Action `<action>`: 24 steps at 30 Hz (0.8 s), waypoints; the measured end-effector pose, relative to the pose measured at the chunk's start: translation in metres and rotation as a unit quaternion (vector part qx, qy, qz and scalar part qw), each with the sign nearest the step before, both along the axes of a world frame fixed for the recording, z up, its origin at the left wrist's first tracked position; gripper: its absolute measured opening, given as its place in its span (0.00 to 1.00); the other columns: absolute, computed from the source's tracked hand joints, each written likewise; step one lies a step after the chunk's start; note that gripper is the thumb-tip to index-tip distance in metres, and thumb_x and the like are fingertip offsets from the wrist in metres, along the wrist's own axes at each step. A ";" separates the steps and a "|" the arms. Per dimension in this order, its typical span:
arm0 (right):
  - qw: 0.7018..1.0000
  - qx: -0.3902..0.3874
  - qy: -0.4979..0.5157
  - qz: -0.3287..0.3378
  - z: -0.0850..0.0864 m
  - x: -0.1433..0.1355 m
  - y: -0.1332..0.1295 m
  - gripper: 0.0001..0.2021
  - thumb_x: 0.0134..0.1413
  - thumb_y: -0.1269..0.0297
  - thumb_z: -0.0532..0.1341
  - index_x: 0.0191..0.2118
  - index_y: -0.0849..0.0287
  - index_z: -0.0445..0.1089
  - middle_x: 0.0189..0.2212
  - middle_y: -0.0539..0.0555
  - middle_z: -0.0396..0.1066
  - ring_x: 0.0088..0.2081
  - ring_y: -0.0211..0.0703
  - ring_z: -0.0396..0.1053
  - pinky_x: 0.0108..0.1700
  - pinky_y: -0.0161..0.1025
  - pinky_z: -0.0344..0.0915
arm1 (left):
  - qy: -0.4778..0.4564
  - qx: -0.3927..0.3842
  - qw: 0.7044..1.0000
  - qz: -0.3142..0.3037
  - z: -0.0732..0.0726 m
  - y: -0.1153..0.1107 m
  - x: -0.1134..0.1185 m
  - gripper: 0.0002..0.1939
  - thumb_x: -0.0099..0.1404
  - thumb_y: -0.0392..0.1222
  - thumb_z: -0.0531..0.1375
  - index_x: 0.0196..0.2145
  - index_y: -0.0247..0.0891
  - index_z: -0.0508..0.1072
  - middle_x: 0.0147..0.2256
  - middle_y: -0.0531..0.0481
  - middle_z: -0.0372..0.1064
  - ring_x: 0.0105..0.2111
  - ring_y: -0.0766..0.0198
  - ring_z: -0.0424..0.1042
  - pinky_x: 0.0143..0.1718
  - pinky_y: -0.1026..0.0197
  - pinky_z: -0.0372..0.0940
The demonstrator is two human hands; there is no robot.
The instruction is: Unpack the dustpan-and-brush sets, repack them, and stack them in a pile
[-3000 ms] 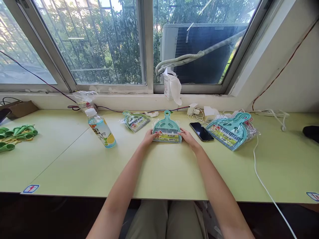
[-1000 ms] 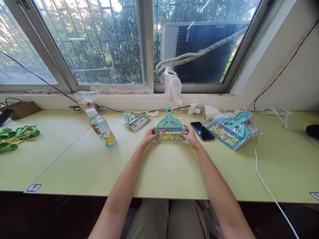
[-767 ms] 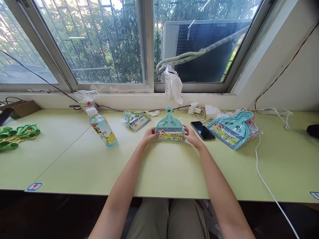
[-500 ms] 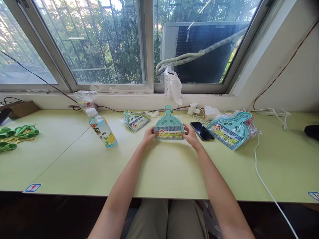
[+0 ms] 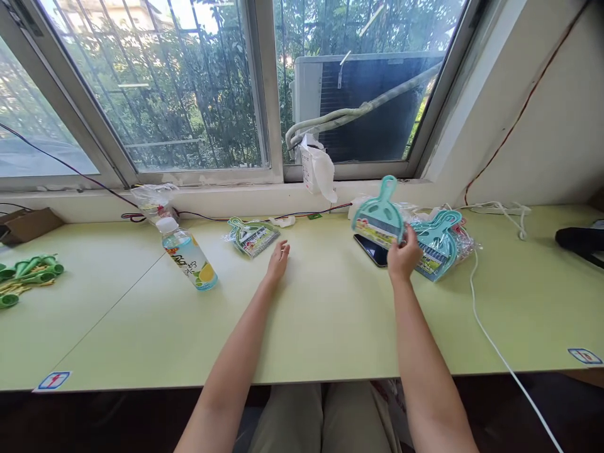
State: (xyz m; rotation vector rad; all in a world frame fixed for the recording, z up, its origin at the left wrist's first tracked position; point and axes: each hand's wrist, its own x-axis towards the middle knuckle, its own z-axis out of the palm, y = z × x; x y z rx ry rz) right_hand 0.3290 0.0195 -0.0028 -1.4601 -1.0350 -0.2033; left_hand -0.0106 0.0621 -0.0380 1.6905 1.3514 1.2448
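Note:
My right hand (image 5: 404, 253) grips a teal mini dustpan and brush set (image 5: 379, 219) in clear wrap by its lower right corner. It is tilted and held above a black phone (image 5: 372, 250), covering part of it. Just right of that hand lies a stack of the same wrapped dustpan sets (image 5: 436, 242), partly hidden behind it. My left hand (image 5: 278, 259) rests over the table with nothing in it, its fingers stretched out. Close beyond its fingertips is a green wrapped dustpan and brush set (image 5: 253, 236).
A drink bottle (image 5: 189, 257) with a lemon label leans left of my left hand. Green tube-like pieces (image 5: 31, 275) lie at the far left of the table (image 5: 325, 327). A white cable (image 5: 495, 340) crosses the right side. A paper box (image 5: 317, 167) stands by the window.
The teal dustpan set has left the middle, carried right and tilted by my right hand. My left hand has let go of it and stays near the middle. The view has shifted slightly.

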 end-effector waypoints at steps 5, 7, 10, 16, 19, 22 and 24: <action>0.988 -0.026 0.010 -0.151 -0.013 0.051 -0.027 0.28 0.50 0.70 0.53 0.59 0.67 0.57 0.49 0.69 0.68 0.50 0.59 0.68 0.52 0.54 0.61 | 0.041 0.012 0.999 -0.009 -0.007 0.006 0.002 0.23 0.67 0.56 0.45 0.47 0.39 0.67 0.42 0.43 0.71 0.39 0.61 0.71 0.41 0.57 0.65; 0.984 -0.042 0.011 -0.171 -0.019 0.062 -0.032 0.28 0.49 0.69 0.53 0.58 0.68 0.58 0.47 0.70 0.69 0.48 0.59 0.69 0.50 0.54 0.62 | 0.051 0.021 0.998 -0.016 -0.007 0.006 0.003 0.23 0.67 0.56 0.44 0.45 0.39 0.69 0.40 0.45 0.72 0.39 0.61 0.71 0.42 0.58 0.65; 0.981 -0.057 0.000 -0.185 -0.026 0.065 -0.033 0.27 0.49 0.69 0.53 0.58 0.68 0.58 0.46 0.69 0.70 0.46 0.59 0.70 0.49 0.53 0.63 | 0.069 0.028 0.997 -0.025 -0.006 0.004 0.004 0.23 0.67 0.56 0.44 0.42 0.39 0.70 0.38 0.46 0.72 0.39 0.61 0.71 0.43 0.59 0.64; 0.981 -0.078 0.001 -0.175 -0.030 0.057 -0.033 0.28 0.49 0.70 0.52 0.58 0.68 0.58 0.47 0.70 0.69 0.47 0.61 0.69 0.50 0.54 0.61 | 0.082 0.026 0.996 -0.036 -0.002 -0.001 0.004 0.24 0.67 0.56 0.43 0.39 0.38 0.72 0.37 0.45 0.73 0.39 0.61 0.72 0.42 0.59 0.65; 0.982 -0.076 0.003 -0.173 -0.033 0.056 -0.033 0.28 0.50 0.71 0.51 0.59 0.68 0.56 0.48 0.71 0.68 0.48 0.61 0.68 0.51 0.56 0.60 | 0.085 0.023 0.995 -0.041 -0.001 -0.002 0.004 0.24 0.67 0.56 0.43 0.37 0.37 0.73 0.37 0.45 0.73 0.38 0.61 0.72 0.42 0.59 0.65; 0.981 -0.063 0.011 -0.184 -0.038 0.058 -0.032 0.28 0.50 0.71 0.51 0.59 0.67 0.55 0.48 0.70 0.68 0.49 0.61 0.67 0.52 0.56 0.59 | 0.088 0.022 0.995 -0.044 -0.001 -0.002 0.004 0.24 0.67 0.55 0.44 0.37 0.37 0.73 0.37 0.45 0.73 0.38 0.61 0.72 0.42 0.59 0.65; 0.978 -0.057 0.024 -0.198 -0.042 0.060 -0.031 0.27 0.51 0.70 0.51 0.59 0.67 0.56 0.47 0.69 0.68 0.49 0.61 0.67 0.51 0.55 0.59 | 0.091 0.023 0.995 -0.043 -0.002 -0.002 0.004 0.24 0.67 0.55 0.44 0.37 0.38 0.73 0.37 0.45 0.73 0.38 0.61 0.72 0.42 0.60 0.65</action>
